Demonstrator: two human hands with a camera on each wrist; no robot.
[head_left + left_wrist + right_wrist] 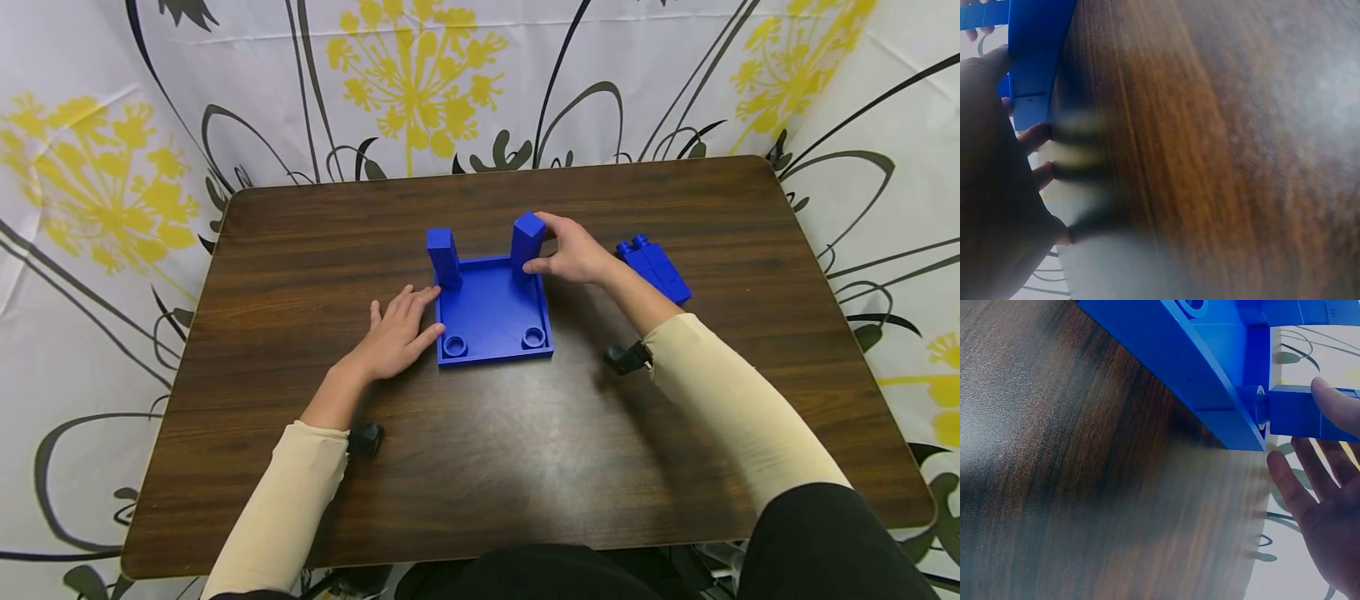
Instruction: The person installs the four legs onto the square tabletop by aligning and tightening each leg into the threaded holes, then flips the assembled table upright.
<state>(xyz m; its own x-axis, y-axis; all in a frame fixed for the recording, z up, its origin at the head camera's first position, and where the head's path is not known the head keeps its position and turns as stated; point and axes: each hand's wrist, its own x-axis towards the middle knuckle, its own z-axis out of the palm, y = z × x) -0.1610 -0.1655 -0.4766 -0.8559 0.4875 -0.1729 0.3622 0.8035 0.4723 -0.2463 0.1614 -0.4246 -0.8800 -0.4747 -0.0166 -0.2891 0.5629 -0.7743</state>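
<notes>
A shallow square blue tabletop (491,312), upside down with raised rims, lies on the table. Round sockets (533,337) show in its two near corners. One blue table leg (444,258) stands upright in the far left corner. At the far right corner my right hand (573,250) holds a second blue leg (1294,412), thumb on one side and fingers behind. That leg's narrower end meets the corner socket in the right wrist view. My left hand (397,333) spreads its fingers against the left rim, the thumb at the near left corner.
Two more blue legs (654,271) lie side by side on the brown wooden table (300,250), right of the tabletop and beyond my right forearm. A flower-patterned cloth (262,83) hangs behind the table's far edge.
</notes>
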